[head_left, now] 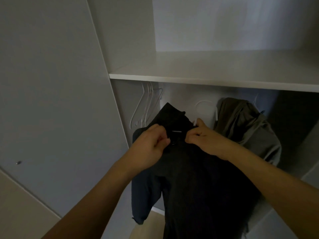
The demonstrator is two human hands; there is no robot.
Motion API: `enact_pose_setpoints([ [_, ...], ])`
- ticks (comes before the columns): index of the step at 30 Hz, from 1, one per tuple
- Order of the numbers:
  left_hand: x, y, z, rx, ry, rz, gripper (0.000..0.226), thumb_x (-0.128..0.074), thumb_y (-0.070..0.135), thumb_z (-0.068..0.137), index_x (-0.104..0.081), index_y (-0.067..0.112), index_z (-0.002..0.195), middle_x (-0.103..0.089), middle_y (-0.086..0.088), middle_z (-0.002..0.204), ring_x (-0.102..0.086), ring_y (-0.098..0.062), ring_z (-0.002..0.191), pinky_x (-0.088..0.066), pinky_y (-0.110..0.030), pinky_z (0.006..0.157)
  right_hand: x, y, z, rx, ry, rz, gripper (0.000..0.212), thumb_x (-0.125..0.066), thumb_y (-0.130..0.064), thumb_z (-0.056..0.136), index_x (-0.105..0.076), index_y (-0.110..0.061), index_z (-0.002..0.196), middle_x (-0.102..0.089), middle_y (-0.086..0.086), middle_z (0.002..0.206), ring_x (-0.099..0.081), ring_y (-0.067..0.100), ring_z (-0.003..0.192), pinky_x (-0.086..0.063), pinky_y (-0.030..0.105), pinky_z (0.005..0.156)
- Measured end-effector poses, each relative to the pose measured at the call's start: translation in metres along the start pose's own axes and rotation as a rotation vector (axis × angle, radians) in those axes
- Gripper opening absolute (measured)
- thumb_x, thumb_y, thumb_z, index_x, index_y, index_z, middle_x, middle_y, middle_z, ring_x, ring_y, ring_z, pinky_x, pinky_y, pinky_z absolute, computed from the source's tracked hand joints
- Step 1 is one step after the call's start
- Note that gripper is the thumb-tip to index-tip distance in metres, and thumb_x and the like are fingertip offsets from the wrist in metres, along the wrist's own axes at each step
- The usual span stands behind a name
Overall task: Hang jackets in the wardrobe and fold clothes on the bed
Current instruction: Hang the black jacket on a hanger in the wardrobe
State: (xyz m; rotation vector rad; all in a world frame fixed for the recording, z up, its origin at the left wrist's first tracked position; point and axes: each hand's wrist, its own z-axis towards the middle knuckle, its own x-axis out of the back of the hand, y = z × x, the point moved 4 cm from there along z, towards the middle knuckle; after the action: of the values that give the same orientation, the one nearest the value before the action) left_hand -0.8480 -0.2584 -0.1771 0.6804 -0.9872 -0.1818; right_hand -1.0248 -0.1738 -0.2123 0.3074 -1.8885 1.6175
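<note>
Black fabric of the jacket [198, 169] hangs nearest to me, in front of the open wardrobe. I see my left hand [150, 145] and right hand [202, 135] both curled tight, pinching its collar edge. Behind, empty white hangers [146, 104] hang at left, an olive jacket [245, 125] at right, with free room between, under the shelf [207, 80] edge.

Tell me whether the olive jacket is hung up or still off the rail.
Hung up: the olive jacket droops from a white hanger under the shelf.
</note>
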Motion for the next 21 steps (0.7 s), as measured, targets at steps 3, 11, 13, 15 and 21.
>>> enact_pose_setpoints([
  [3,0.003,0.007,0.002,-0.009,0.106,-0.074,0.021,-0.056,0.011,0.096,-0.049,0.012,0.076,-0.046,0.008,0.07,-0.046,0.004,0.063,-0.036,-0.01,0.06,0.0,-0.008,-0.001,-0.001,-0.016,0.01,0.03,-0.058,-0.03,0.093,-0.064,-0.003,0.083,-0.037,0.0,0.112,-0.044,0.003,0.103,-0.029,-0.007,0.064],
  [11,0.004,0.009,0.017,0.01,0.037,-0.143,0.032,-0.053,0.013,0.098,-0.042,0.024,0.07,-0.048,0.007,0.063,-0.047,-0.002,0.056,-0.039,-0.017,0.053,-0.01,-0.024,0.0,0.083,-0.102,-0.079,0.035,-0.067,-0.05,0.08,-0.064,-0.017,0.071,-0.031,-0.007,0.098,-0.041,-0.014,0.075,-0.034,-0.001,0.072],
  [13,0.006,-0.002,0.018,0.076,0.089,-0.1,0.029,-0.054,0.014,0.097,-0.043,0.021,0.071,-0.046,0.009,0.063,-0.045,0.003,0.054,-0.035,-0.011,0.052,-0.008,-0.024,-0.002,0.067,-0.116,0.013,0.041,-0.061,-0.054,0.077,-0.068,-0.013,0.077,-0.034,-0.005,0.099,-0.044,-0.015,0.076,-0.031,-0.005,0.073],
  [15,0.004,-0.011,0.019,0.166,0.13,-0.049,0.024,-0.054,0.015,0.097,-0.046,0.015,0.075,-0.048,0.005,0.066,-0.046,0.005,0.056,-0.035,-0.01,0.052,-0.005,-0.021,-0.002,0.053,-0.109,0.097,0.049,-0.059,-0.053,0.075,-0.071,-0.007,0.087,-0.036,-0.004,0.103,-0.045,-0.016,0.081,-0.028,-0.007,0.077],
  [21,0.006,0.008,0.015,0.032,0.138,-0.188,0.011,-0.049,0.011,0.099,-0.055,0.012,0.09,-0.051,0.01,0.069,-0.047,0.003,0.061,-0.036,-0.01,0.058,-0.001,-0.013,-0.002,0.032,-0.065,0.148,0.035,-0.054,-0.043,0.092,-0.069,-0.023,0.068,-0.036,-0.005,0.101,-0.044,-0.014,0.087,-0.03,-0.004,0.078],
])
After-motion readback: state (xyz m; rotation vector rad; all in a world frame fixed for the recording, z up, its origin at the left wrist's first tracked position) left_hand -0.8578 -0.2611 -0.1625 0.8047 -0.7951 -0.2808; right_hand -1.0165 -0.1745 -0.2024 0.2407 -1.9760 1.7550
